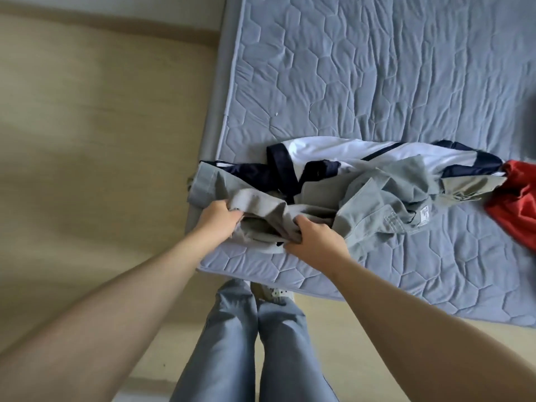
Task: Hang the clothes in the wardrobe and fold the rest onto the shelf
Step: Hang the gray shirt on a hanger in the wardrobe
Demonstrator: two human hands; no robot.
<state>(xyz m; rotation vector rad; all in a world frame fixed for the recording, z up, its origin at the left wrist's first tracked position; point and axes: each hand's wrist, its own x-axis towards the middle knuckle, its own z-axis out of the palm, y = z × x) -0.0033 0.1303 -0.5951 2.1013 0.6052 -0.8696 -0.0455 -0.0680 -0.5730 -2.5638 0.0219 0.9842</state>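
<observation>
A crumpled grey-green garment (374,198) lies at the near left corner of the bed. My left hand (219,220) grips its left part and my right hand (314,237) grips a fold near the middle, both with curled fingers. Under it lies a white and navy garment (362,153). A red garment (519,198) lies at the right edge of the view, partly cut off.
The bed has a quilted blue-grey mattress cover (377,68), with its near edge just in front of my legs (255,343). A beige floor (87,140) lies to the left of the bed.
</observation>
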